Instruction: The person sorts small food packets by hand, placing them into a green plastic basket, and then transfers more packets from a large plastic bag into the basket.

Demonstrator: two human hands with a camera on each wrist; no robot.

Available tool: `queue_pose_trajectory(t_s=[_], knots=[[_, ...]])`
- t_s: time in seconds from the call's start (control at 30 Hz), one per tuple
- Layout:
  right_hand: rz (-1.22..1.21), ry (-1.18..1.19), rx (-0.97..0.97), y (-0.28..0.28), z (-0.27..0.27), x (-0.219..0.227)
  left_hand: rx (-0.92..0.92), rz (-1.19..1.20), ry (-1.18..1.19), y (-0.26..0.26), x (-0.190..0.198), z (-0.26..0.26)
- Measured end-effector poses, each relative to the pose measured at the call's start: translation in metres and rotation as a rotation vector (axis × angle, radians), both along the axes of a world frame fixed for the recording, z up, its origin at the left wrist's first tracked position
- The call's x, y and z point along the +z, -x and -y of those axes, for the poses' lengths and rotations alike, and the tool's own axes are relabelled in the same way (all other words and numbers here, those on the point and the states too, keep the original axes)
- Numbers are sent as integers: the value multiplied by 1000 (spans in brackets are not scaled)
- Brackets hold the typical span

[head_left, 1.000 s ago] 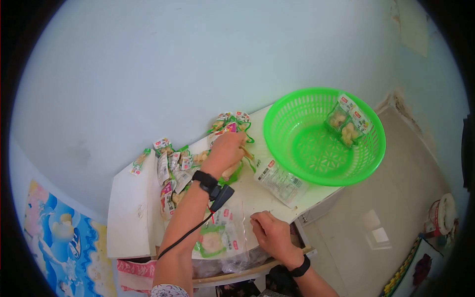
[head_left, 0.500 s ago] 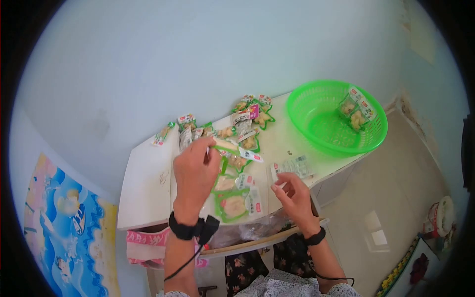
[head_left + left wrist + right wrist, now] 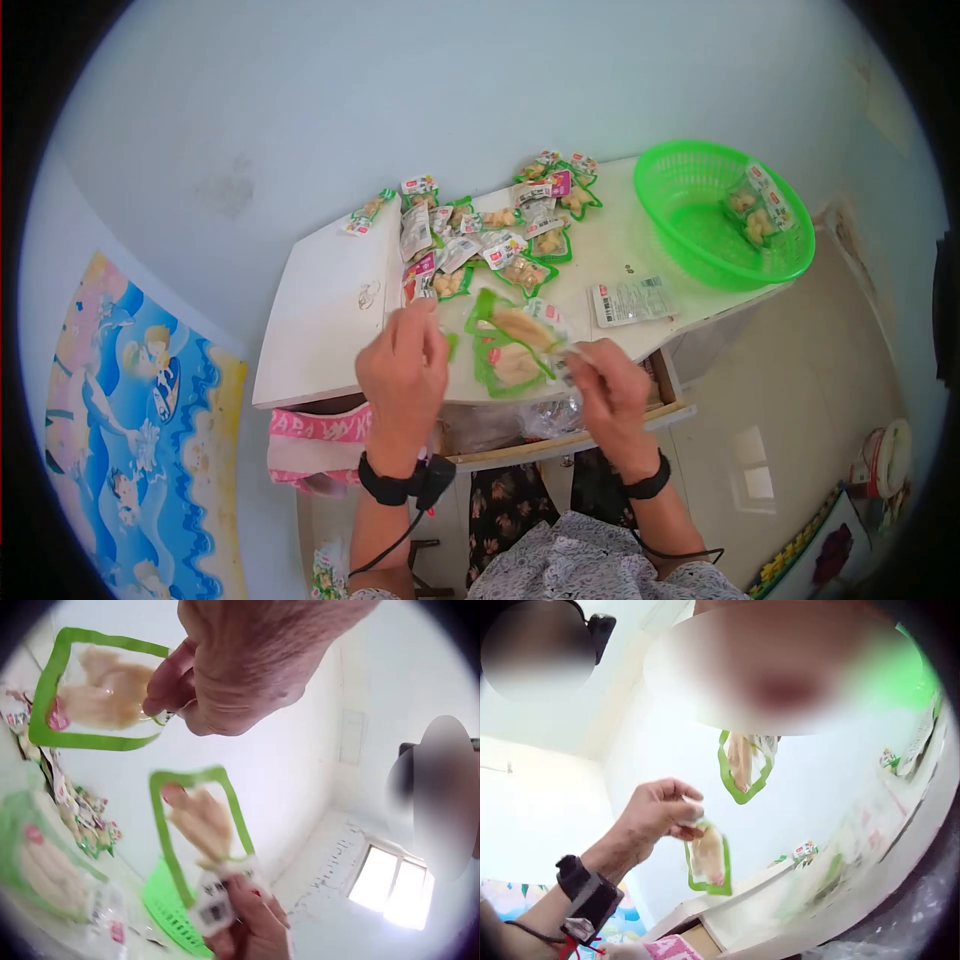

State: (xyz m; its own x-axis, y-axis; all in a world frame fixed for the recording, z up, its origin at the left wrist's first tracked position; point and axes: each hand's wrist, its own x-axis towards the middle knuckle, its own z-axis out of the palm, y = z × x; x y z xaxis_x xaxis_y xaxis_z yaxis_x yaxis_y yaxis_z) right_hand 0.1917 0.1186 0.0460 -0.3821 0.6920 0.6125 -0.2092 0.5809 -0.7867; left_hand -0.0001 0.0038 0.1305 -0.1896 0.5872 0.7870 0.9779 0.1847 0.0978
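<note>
In the head view my left hand (image 3: 405, 365) is raised over the front of the cabinet top, and my right hand (image 3: 615, 395) is a short way to its right. Left thumb and fingers pinch the end of a green-edged clear food packet (image 3: 97, 697) with pale pieces inside, probably chicken feet. My right hand pinches the white printed end of a similar packet (image 3: 202, 825), which hangs apart from the first in the right wrist view. Below them, another green-edged packet (image 3: 515, 368) lies on the white top, partly overlapped in the head view.
Several small snack packets (image 3: 525, 272) lie piled toward the wall. A printed silvery pouch (image 3: 632, 300) lies at right. The green basket (image 3: 670, 190) beyond holds packets (image 3: 757, 215). An open drawer (image 3: 570, 450) with clear plastic juts out in front; a pink cloth (image 3: 325, 435) hangs beside it.
My left hand drew back from the pile, lifting a packet toward the front. My right hand went from holding nothing to pinching a packet. The head view has shifted.
</note>
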Motion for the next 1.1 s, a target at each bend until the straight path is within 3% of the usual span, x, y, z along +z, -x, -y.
queue_pose_trajectory(t_s=[0.07, 0.13, 0.2, 0.37, 0.47, 0.57, 0.77, 0.97, 1.1], knots=[[6, 215, -12, -20, -5, -3, 85, -47, 56, 13, 1, -1], [-68, 443, 18, -39, -8, -9, 38, -106, 153, 21, 4, -3], [-97, 544, 7, -57, -12, -16, -8, -144, 271, 33, 3, -8], [-162, 702, 26, -80, -17, -27, -37, -95, 572, 68, -48, -27], [-95, 717, -77, -91, -23, -33, -73, -50, 489, 63, -71, -25], [-191, 782, -151, -93, -32, -54, 100, -42, 339, 23, -55, -23], [-265, 949, -87, -77, -34, -61, -162, 90, 164, -68, -69, -45], [-179, 953, 105, -68, -28, -68, -153, 270, 188, -96, -96, -66], [-153, 943, 138, -69, -30, -77, -185, 734, 272, -86, -107, -57]])
